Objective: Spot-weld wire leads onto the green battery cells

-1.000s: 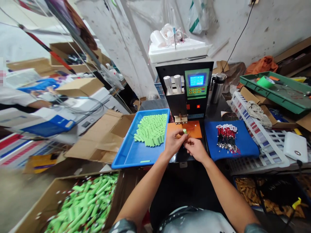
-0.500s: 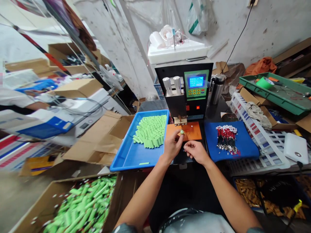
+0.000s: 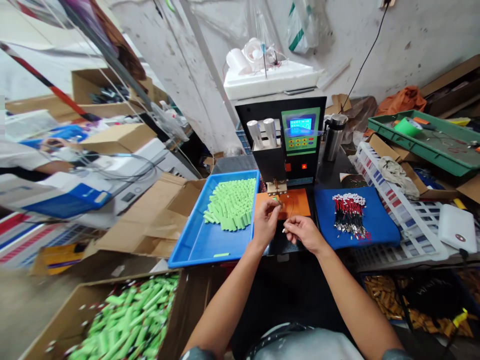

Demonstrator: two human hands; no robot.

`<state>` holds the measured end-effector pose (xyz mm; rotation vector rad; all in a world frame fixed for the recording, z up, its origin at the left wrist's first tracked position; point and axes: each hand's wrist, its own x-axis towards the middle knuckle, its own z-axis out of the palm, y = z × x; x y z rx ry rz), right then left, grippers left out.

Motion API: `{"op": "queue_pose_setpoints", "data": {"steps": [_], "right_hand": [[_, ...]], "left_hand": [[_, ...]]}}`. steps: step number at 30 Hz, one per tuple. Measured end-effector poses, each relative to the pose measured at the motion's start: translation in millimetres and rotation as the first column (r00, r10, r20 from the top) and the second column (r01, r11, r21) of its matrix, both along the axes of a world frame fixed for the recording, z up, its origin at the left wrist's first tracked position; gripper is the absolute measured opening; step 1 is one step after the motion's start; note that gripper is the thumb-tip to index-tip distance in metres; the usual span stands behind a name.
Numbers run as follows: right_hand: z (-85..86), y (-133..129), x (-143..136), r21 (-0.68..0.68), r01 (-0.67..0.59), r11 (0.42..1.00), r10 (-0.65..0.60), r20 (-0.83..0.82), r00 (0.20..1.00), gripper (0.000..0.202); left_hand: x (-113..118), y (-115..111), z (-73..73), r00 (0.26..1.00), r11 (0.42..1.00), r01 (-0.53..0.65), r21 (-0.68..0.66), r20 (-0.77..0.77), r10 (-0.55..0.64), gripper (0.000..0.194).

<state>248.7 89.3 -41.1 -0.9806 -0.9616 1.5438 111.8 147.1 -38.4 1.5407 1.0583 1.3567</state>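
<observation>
My left hand is closed on a small green battery cell, mostly hidden by the fingers, just in front of the electrodes of a spot welder. My right hand pinches a thin wire lead with a small pale end piece at the fingertips. Beneath the cell and the wire lies an orange work plate. To the left, a blue tray holds many green cells. On a blue mat to the right lies a bundle of red and black wire leads with white connectors.
A cardboard box of green cells with wires stands at the lower left. A steel thermos is beside the welder. At the right are a white plastic basket, a green tray and a white power bank. Another person's arm shows at far left.
The cell has turned in my left hand: its round end faced me before, and now its green side shows. My right hand has stayed nearly in place with the wire. The view has shifted slightly.
</observation>
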Motion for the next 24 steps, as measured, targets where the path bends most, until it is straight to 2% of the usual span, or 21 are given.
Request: {"op": "queue_pose_setpoints", "data": {"steps": [4,8,12,16,21,24], "right_hand": [[-3.5,4,4,-0.017,0.012,1.0,-0.013,-0.048,0.999,0.037],[-1.5,10,10,-0.001,0.033,0.999,-0.033,-0.04,0.999,0.035],[6.4,23,12,0.007,0.137,0.991,-0.136,-0.026,0.99,0.037],[12.8,38,9,0.054,0.237,0.97,-0.237,0.005,0.971,0.038],[14.5,57,3,0.065,0.308,0.949,-0.312,0.064,0.948,0.038],[14.3,65,-2,0.076,0.32,0.944,-0.327,0.101,0.94,0.037]], "left_hand": [[3,5,-3.3,1.0,0.999,-0.019,-0.026,-0.006,0.019,0.02],[1,10,0.7,0.997,0.989,0.075,-0.128,0.034,-0.071,0.028],[-3,12,6.8,0.997,0.989,0.067,-0.131,-0.041,-0.073,0.018],[-5,15,4.4,0.995,0.986,0.049,-0.158,-0.083,-0.063,0.018],[-1,23,-0.6,0.99,0.985,0.059,-0.16,-0.114,-0.078,0.019],[1,25,0.0,0.993,0.984,0.075,-0.164,-0.079,-0.088,0.021]]}}
